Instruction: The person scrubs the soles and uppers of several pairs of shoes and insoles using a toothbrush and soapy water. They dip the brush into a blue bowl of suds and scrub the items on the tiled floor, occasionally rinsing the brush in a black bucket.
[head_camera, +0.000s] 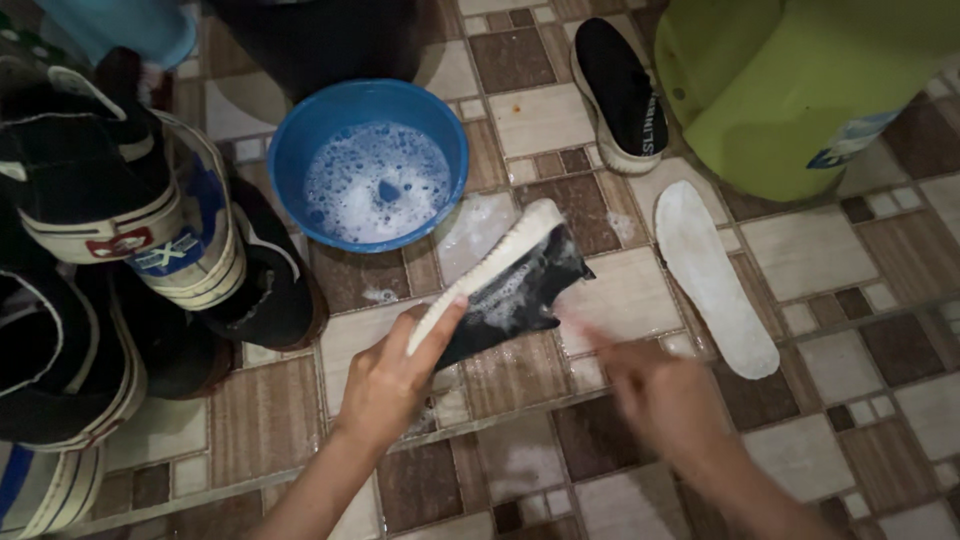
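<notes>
Two hands: left grips soapy black shoe, right blurred beside it.

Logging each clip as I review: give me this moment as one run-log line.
left hand: grips shoe by sole, tilted | right hand: blurred, beside shoe | basin: suds | insole: on floor

One head-worn camera looks steeply down, close over the tiled floor, with the blue basin at the far edge.
</notes>
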